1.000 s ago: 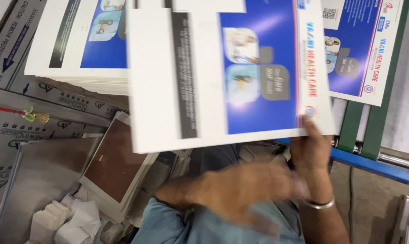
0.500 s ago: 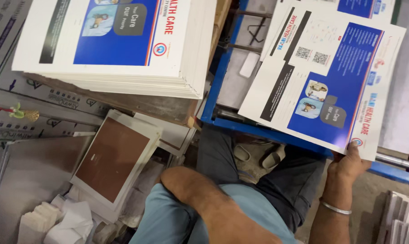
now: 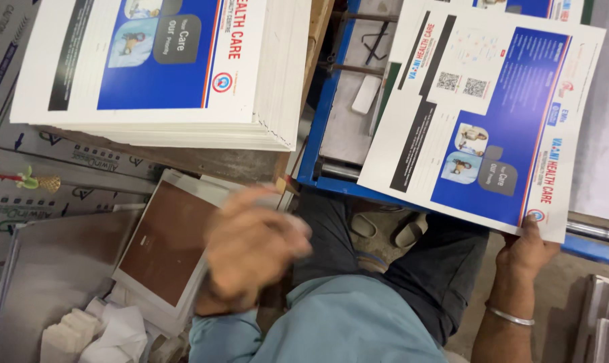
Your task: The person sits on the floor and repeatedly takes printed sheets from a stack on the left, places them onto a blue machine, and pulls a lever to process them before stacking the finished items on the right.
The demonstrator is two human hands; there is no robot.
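Fingers of the right hand (image 3: 528,250) pinch one printed sheet (image 3: 486,121) over the blue machine (image 3: 321,134); blurred left hand (image 3: 251,249) empty, a tall printed stack (image 3: 183,74) waiting.

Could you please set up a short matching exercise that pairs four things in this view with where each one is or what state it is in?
Things:
1. right hand
2. left hand
3. stack of printed sheets
4. brown-faced board

Places or states:
A. lying on the wooden bench top, upper left
B. gripping the lower edge of a single printed sheet
C. blurred, held above the lap
D. lying low on the left, beside the blurred hand

Pairs: 1-B, 2-C, 3-A, 4-D
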